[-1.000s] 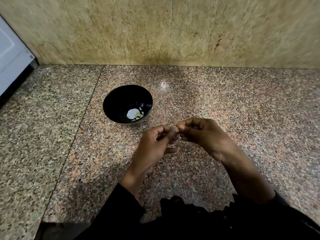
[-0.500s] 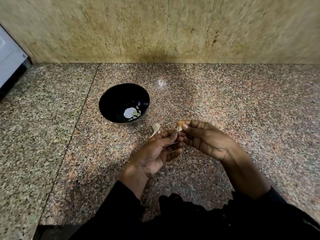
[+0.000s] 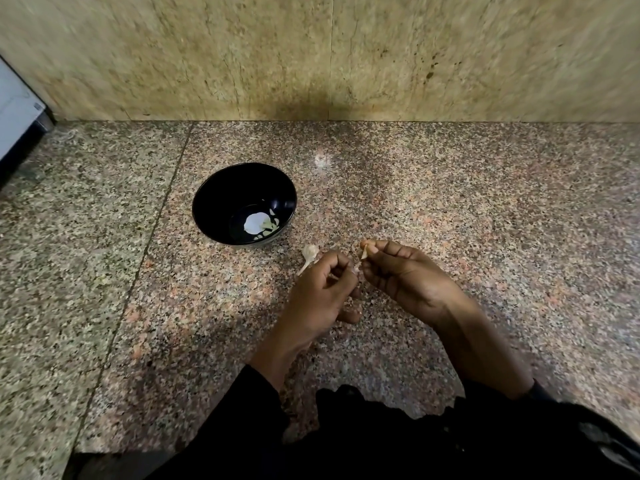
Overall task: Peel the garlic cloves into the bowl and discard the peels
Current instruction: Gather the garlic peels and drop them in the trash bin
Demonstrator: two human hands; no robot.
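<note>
Head view: the right hand (image 3: pixel 403 271) pinches a garlic clove (image 3: pixel 364 251) at its fingertips. The left hand (image 3: pixel 322 289) is curled, its contents hidden. A peel (image 3: pixel 309 254) lies just beyond it; the bowl (image 3: pixel 207 206) sits farther left.

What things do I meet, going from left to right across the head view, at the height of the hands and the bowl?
Black bowl → loose garlic peel on the counter → left hand → garlic piece → right hand.
</note>
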